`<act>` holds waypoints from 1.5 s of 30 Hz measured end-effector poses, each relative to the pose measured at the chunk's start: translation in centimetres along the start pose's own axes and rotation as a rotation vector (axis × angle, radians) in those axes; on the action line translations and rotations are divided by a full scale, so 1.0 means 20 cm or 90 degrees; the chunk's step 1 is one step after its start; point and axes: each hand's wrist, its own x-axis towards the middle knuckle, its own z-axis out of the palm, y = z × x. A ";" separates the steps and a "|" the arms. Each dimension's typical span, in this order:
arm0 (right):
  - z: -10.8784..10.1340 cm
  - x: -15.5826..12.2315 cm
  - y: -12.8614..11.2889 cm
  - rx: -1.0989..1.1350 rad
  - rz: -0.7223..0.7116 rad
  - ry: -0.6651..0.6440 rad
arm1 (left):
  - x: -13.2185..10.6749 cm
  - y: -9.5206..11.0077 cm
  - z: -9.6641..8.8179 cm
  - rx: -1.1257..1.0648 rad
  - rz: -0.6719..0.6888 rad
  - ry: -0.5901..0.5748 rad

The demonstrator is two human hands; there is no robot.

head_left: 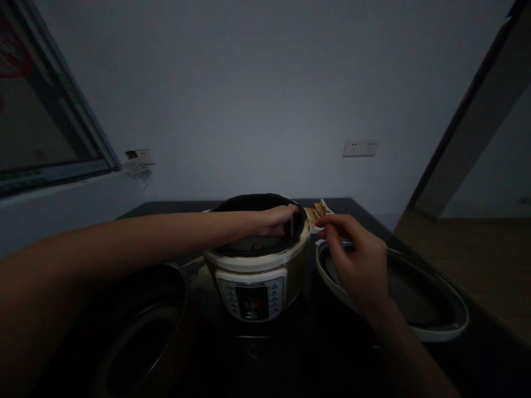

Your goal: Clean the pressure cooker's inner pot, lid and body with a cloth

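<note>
A cream electric pressure cooker (255,279) with a button panel stands in the middle of a dark counter, its dark inner pot (249,205) sitting in it. My left hand (276,220) reaches across the pot and grips its far right rim, fingers curled. My right hand (357,260) hovers just right of the cooker, fingers pinched near a small white and brown part (318,213) at the cooker's side. Whether the fingers hold that part is unclear.
The cooker's round lid (440,326) lies upside down on the counter to the right. A dark round pot (136,337) sits at the front left. Wall sockets (360,147) are on the back wall, a window (37,127) at left, and wooden floor (477,260) beyond the counter's right edge.
</note>
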 end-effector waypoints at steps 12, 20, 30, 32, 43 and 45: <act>0.00 0.00 -0.01 -0.018 -0.004 -0.002 | 0.21 0.03 -0.20 -0.025 -0.026 0.150; 0.00 -0.01 -0.01 -0.003 0.000 -0.003 | 0.22 -0.05 -0.33 0.061 -0.042 0.267; -0.02 0.00 -0.03 0.001 -0.023 0.003 | 0.19 -0.06 -0.08 0.199 -0.051 0.227; -0.02 0.00 -0.02 0.002 -0.019 0.004 | 0.17 -0.03 -0.06 0.228 -0.049 0.210; 0.06 -0.03 -0.01 -0.022 -0.044 -0.037 | -0.04 0.06 -0.03 0.294 -0.001 0.067; 0.07 -0.03 0.00 -0.029 -0.049 -0.039 | -0.08 0.05 -0.02 0.301 0.006 0.034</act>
